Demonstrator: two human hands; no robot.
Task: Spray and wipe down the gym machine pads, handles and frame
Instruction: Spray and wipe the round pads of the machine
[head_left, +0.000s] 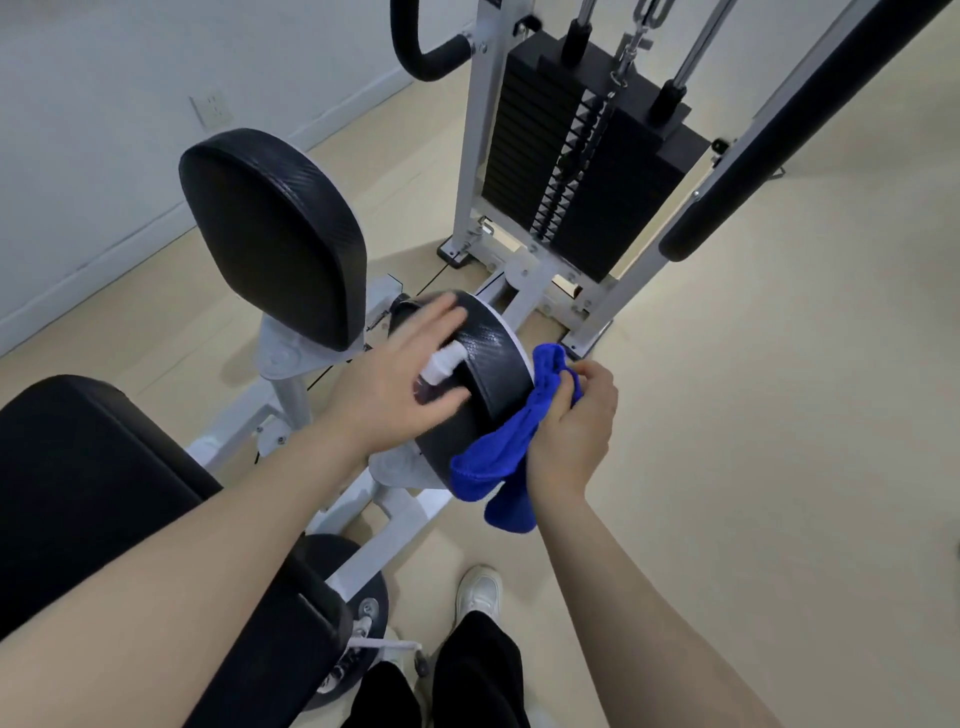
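Two bare hands are seen from above at a white-framed gym machine (480, 156). A small spray bottle (439, 366), white at the nozzle, is held in the left hand (400, 384), with the fingers spread loosely rather than clenched; how firmly it is gripped cannot be told. The bottle is pressed close over the nearer black pad (488, 364), which lies directly under that hand. A blue cloth (506, 457) is pinched between thumb and fingers of the right hand (569, 421) and hangs against the pad's right edge. The cloth is judged soft, light and limp, best bunched in the palm. The bottle is judged light and possibly slippery, best taken around its body. A second, larger pad (270, 234) stands just to the left, untouched.
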